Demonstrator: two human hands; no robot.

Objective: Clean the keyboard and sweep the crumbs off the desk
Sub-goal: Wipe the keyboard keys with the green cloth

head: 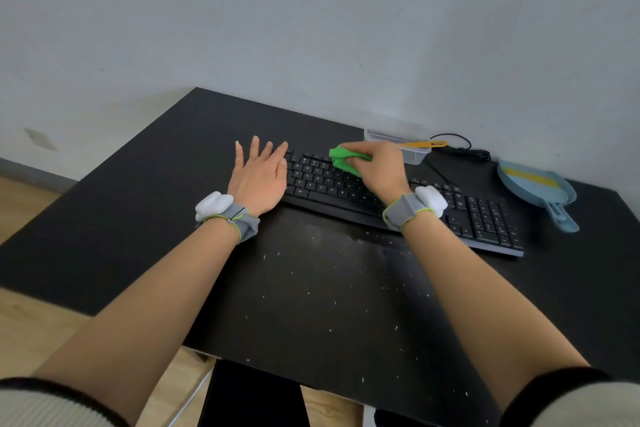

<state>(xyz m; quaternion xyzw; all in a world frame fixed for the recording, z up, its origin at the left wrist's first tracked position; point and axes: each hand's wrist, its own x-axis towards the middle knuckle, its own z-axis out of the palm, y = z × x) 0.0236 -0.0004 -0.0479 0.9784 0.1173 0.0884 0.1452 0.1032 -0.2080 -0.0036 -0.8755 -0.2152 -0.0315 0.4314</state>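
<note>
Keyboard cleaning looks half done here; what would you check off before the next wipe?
1. Right hand has a grip on the green cleaning gel: ok.
2. Gel touching the keyboard keys: ok.
3. Left hand steadying the keyboard's left end, fingers flat: ok.
4. Crumbs off the desk: not ok, many remain.
5. Dustpan within reach at right: ok.
6. Keys already clean: cannot tell.

My right hand [382,168] is squeezing soft, glossy green gel [343,159] against the matt black plastic keyboard [485,218]; the desk [138,218] is looking matt.
</note>
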